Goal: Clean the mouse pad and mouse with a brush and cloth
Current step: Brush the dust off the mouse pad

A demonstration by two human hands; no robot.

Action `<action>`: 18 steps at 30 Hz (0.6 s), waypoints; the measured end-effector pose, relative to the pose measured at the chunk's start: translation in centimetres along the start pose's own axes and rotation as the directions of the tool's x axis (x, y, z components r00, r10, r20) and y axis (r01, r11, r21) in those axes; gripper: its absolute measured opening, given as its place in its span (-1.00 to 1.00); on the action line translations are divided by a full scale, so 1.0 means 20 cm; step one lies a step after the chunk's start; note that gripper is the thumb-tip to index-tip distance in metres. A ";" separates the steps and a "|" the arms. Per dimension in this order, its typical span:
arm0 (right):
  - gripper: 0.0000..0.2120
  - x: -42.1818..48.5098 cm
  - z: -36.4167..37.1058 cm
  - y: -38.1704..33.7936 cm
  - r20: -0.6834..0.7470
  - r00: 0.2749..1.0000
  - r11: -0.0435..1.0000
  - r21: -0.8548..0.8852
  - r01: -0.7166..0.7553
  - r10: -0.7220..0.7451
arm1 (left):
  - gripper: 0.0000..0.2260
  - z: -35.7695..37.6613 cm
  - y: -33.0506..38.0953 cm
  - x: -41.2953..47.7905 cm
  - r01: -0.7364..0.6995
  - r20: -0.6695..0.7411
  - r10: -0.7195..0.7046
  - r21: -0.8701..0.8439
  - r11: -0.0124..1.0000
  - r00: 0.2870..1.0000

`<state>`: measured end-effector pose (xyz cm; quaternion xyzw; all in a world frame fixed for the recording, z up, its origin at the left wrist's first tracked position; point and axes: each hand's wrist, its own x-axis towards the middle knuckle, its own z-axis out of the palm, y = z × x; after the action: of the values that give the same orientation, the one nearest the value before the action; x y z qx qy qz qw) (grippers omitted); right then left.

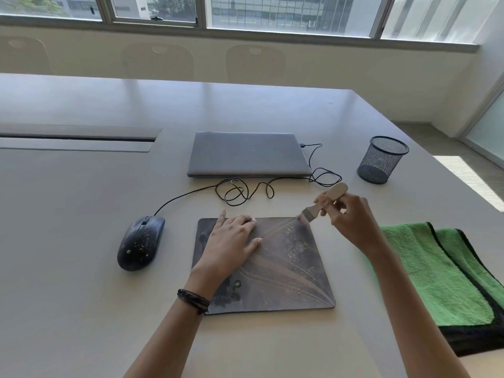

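Observation:
A dark mouse pad (283,271) lies in front of me, with pale crumbs scattered over its right half. My left hand (231,241) presses flat on the pad's upper left part, fingers spread. My right hand (351,216) grips the wooden handle of a small brush (324,203), whose bristles touch the pad's far right corner. A black wired mouse (140,242), speckled with crumbs, sits on the table to the left of the pad. A folded green cloth (436,274) with black edging lies to the right.
A shut grey laptop (246,154) lies behind the pad, with the mouse cable (240,190) coiled in front of it. A black mesh pen cup (381,159) stands at the back right. The table's right edge (447,165) runs just past it.

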<state>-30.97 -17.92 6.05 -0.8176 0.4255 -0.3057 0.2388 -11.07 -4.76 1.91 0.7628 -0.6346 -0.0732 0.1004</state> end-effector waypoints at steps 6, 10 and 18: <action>-0.76 -0.02 -0.03 0.02 0.130 0.991 0.999 -0.040 0.018 -0.013 | -0.54 0.01 0.00 0.00 -0.005 -0.008 0.006 0.013 1.000 1.000; -0.74 -0.02 -0.06 0.00 0.104 0.993 0.997 -0.045 0.061 -0.056 | -0.54 0.02 0.00 0.00 -0.001 -0.001 0.001 0.021 1.000 1.000; -0.76 -0.01 -0.01 0.01 0.111 0.956 0.963 0.050 0.267 -0.271 | -0.54 0.01 0.02 -0.01 -0.001 -0.001 0.001 0.040 0.999 1.000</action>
<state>-31.24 -17.80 5.98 -0.8800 0.2905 -0.2943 0.2336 -11.46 -4.73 1.73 0.7645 -0.6361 -0.0602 0.0853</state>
